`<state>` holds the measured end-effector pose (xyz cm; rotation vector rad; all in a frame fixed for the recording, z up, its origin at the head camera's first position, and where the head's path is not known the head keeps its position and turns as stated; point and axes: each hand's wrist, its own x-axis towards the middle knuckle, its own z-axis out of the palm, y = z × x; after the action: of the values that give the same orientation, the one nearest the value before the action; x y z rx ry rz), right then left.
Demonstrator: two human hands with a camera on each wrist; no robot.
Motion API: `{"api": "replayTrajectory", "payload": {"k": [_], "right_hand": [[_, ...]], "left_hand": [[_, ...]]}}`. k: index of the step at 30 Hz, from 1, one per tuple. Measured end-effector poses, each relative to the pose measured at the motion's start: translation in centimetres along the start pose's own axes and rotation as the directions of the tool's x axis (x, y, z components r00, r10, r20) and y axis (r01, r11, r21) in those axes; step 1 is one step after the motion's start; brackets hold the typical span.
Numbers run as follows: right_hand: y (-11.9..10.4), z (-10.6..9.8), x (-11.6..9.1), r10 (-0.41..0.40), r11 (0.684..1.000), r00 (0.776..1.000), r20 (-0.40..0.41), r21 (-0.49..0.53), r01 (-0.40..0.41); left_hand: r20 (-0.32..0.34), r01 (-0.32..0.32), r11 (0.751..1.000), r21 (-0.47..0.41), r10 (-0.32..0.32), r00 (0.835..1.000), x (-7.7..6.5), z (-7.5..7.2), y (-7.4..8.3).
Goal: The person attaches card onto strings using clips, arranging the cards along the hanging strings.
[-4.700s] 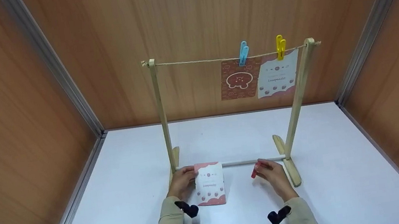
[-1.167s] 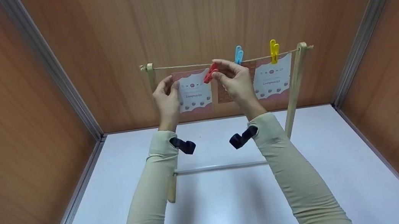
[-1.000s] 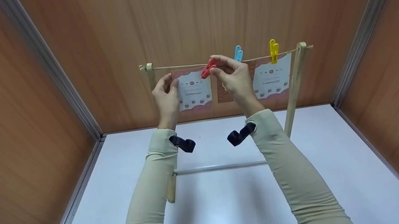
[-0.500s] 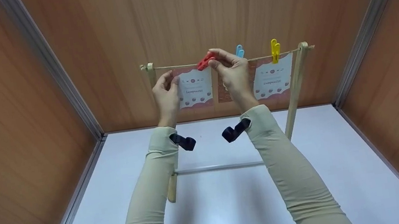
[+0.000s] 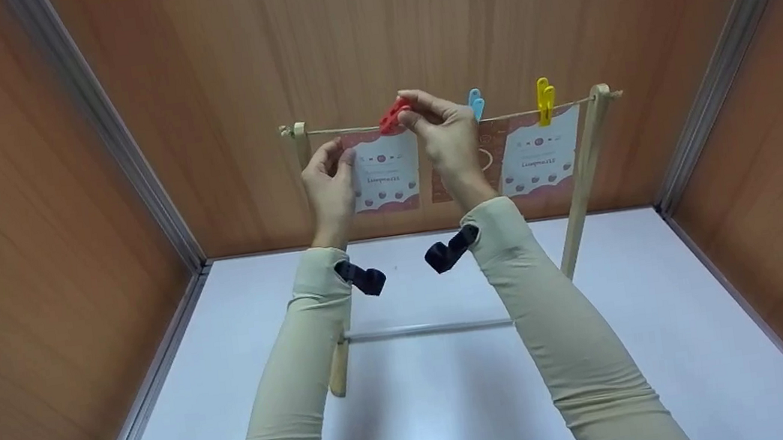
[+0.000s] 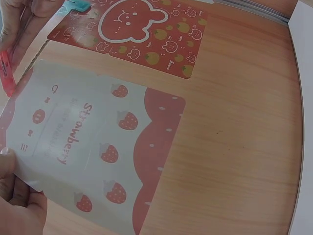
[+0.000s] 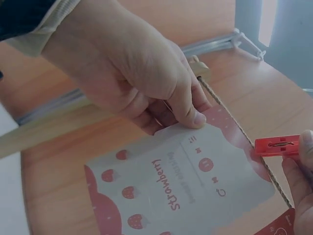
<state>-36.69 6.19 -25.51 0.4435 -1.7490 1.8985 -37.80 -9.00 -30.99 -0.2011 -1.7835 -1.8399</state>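
In the head view, my left hand (image 5: 329,190) pinches the left edge of a white and pink strawberry card (image 5: 386,175) between thumb and fingers. The card hangs just at the twine line (image 7: 230,115). My right hand (image 5: 453,144) pinches a red clothespin (image 5: 393,117) by its handle end. In the right wrist view, the tip of the clothespin overlaps the card's top edge and the twine; I cannot tell whether its jaws straddle both. A blue clothespin (image 5: 476,104) and a yellow clothespin (image 5: 546,101) sit on the line farther right.
A red bear card (image 5: 496,153) hangs partly behind my right hand, and a second strawberry card (image 5: 542,155) beside it. The line spans two wooden posts (image 5: 587,183) joined by a low white rod (image 5: 428,329) above a white table (image 5: 424,412). Wood-patterned panels enclose the space.
Both hands have risen from near the table to the line, bringing the card and red clothespin up. Over the last second the clothespin moved left and upward to the card's top edge.
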Motion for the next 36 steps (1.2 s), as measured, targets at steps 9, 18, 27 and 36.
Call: {"api": "replayTrajectory", "payload": {"k": [9, 18, 27, 36], "right_hand": [[0.1, 0.7, 0.1, -0.022, 0.994, 0.999, 0.024, -0.105, 0.025], [-0.1, 1.0, 0.1, -0.039, 0.974, 0.997, 0.06, -0.219, 0.052], [-0.1, 1.4, 0.1, -0.001, 0.955, 0.996, 0.089, -0.296, 0.027], [-0.2, 1.4, 0.3, 0.028, 0.948, 0.991, 0.131, -0.318, 0.016]], "left_hand": [[0.006, -0.019, 1.0, 0.002, 0.019, 1.0, 0.0, 0.0, -0.1], [0.0, -0.002, 1.0, -0.005, 0.002, 1.0, 0.0, 0.2, -0.4], [0.006, -0.017, 1.0, 0.025, 0.017, 1.0, 0.2, 0.0, -0.4], [0.015, 0.008, 1.0, 0.024, -0.008, 1.0, 0.4, -0.1, -0.4]]}}
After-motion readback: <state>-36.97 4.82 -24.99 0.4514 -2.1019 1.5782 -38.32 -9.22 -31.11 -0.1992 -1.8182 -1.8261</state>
